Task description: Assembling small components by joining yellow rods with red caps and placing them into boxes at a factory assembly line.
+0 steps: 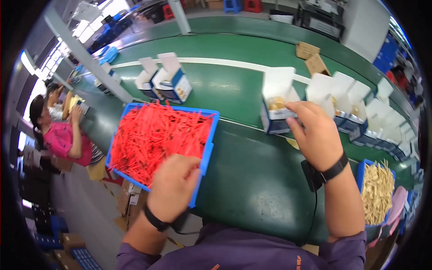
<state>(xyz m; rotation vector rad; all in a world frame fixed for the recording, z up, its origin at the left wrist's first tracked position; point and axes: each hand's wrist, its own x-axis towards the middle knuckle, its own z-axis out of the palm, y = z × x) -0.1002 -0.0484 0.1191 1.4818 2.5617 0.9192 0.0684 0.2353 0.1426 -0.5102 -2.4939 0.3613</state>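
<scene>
Head view | left hand (174, 186) blurry over red strips (153, 130), can't tell if fingers pinch | strips at 11 o'clock, pointing every way | right hand (317, 137) nearer open box (275, 124), upright at 10 o'clock; can't tell its fingers' grip

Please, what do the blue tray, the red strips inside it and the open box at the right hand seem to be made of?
Blue tray: probably moulded plastic; even colour, smooth rim.
Red strips: perhaps plastic, bright and thin, but too small to be sure.
Open box: likely paperboard, plain white inside, judging by its thin, upright lid flap.
</scene>
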